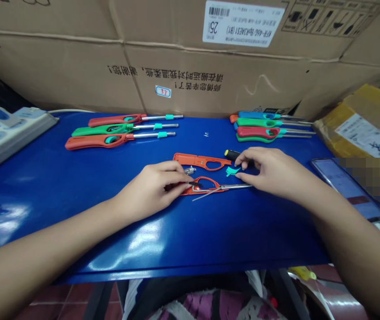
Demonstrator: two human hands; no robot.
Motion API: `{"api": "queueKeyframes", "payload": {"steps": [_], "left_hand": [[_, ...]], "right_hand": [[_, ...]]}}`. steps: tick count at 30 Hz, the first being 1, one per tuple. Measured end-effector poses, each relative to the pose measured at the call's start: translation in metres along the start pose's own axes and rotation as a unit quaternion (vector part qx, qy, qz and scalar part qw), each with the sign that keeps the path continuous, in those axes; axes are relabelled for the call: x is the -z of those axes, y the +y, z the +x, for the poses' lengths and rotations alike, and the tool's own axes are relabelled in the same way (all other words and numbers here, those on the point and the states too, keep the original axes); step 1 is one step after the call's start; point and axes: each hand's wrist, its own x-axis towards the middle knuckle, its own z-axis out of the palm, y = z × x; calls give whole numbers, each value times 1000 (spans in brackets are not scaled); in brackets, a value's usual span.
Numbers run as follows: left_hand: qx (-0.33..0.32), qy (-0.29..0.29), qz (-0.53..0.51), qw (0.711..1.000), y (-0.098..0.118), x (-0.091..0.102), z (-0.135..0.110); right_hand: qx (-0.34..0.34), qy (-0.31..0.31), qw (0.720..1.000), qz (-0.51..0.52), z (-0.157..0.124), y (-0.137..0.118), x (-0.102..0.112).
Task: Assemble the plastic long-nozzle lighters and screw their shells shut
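Observation:
My left hand [158, 184] is closed, its fingertips pinching a small black part [195, 183] over the open orange lighter half [206, 179]. A thin pale tube [206, 194] and a wire lie across that half, and its metal barrel [236, 186] points right. Between the thumb and index fingertips of my right hand [266, 171] is a teal trigger [232, 171]. Behind lies the other orange shell half [201, 161]. A small metal valve piece [190, 170] sits beside my left fingers. The screwdriver [232, 154] with a black and yellow handle is partly hidden by my right hand.
Three whole lighters [105, 129] lie at the back left, several more [260, 126] at the back right. A large cardboard box [173, 58] walls off the back. A power strip [13, 135] stands left; a phone [346, 191] and taped carton [360, 120] are right.

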Motion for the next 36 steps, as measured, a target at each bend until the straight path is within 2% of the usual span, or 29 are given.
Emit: {"api": "queueKeyframes", "payload": {"steps": [5, 10, 14, 18, 24, 36], "left_hand": [[-5, 8, -7, 1000, 1, -1, 1], [6, 11, -11, 1000, 2, -3, 1], [5, 23, -12, 1000, 3, -4, 0], [4, 22, -18, 1000, 5, -3, -1], [11, 20, -22, 999, 5, -4, 0], [26, 31, -24, 999, 3, -3, 0]], "right_hand": [[34, -20, 999, 14, -2, -3, -1], [149, 19, 987, 63, -5, -22, -7], [223, 13, 975, 20, -8, -30, -14], [263, 17, 965, -4, -9, -26, -14], [280, 23, 960, -18, -9, -24, -11], [262, 40, 963, 50, -9, -34, -30]]}}
